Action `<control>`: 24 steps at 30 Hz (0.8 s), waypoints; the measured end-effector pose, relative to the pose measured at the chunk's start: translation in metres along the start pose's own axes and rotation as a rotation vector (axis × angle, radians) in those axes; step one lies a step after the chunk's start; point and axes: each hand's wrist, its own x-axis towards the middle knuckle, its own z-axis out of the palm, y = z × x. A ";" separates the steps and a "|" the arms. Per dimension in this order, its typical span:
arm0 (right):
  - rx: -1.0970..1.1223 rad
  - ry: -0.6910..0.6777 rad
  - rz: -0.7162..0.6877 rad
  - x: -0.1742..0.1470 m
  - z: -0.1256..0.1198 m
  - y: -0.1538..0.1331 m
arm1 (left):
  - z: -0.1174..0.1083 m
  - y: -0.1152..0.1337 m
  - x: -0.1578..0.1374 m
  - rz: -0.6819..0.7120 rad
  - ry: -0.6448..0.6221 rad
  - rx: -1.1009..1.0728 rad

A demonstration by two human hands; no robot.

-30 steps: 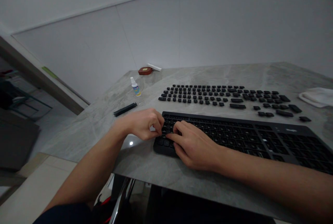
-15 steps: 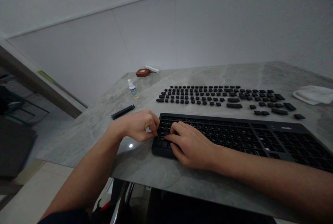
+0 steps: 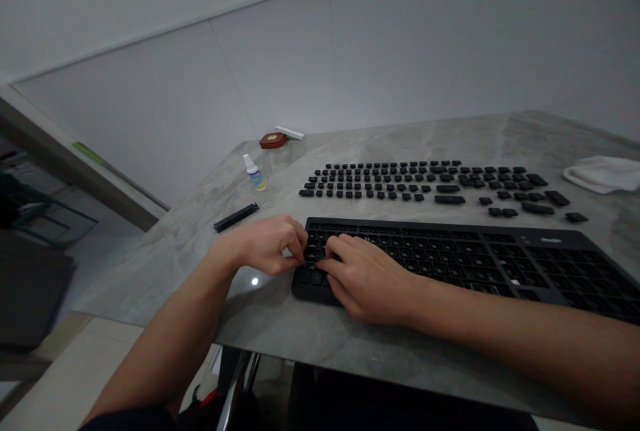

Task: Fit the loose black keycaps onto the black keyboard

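Observation:
A black keyboard point(image 3: 445, 254) lies across the table, most of its key sockets bare, with a few keys point(image 3: 316, 277) seated at its near left corner. My left hand point(image 3: 273, 244) is at the keyboard's left edge, its thumb and fingers pinched together over the end column. Just right of it, my right hand point(image 3: 367, 281) rests on the keyboard with curled fingers, thumb and index tips close together at the left keys. Whatever lies between the fingertips of either hand is hidden or too small to make out. Loose black keycaps point(image 3: 369, 178) lie in rows behind the keyboard.
A small spray bottle point(image 3: 255, 174) stands left of the keycaps, and a black bar-shaped piece point(image 3: 236, 217) lies nearer. At the back are a brown case point(image 3: 273, 141) and a white strip point(image 3: 290, 133). A white cloth point(image 3: 603, 174) lies at the right.
The camera view has shifted slightly. Both hands stay at the keyboard's left end in nearly the same pose; no thing has visibly been moved.

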 end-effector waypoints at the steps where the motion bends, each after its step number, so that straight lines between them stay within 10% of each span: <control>1: -0.007 0.001 -0.005 0.000 0.000 0.000 | 0.000 0.000 0.000 0.002 -0.006 0.001; 24: -0.005 -0.075 0.004 0.001 -0.005 -0.001 | 0.013 0.000 -0.017 0.127 0.092 0.093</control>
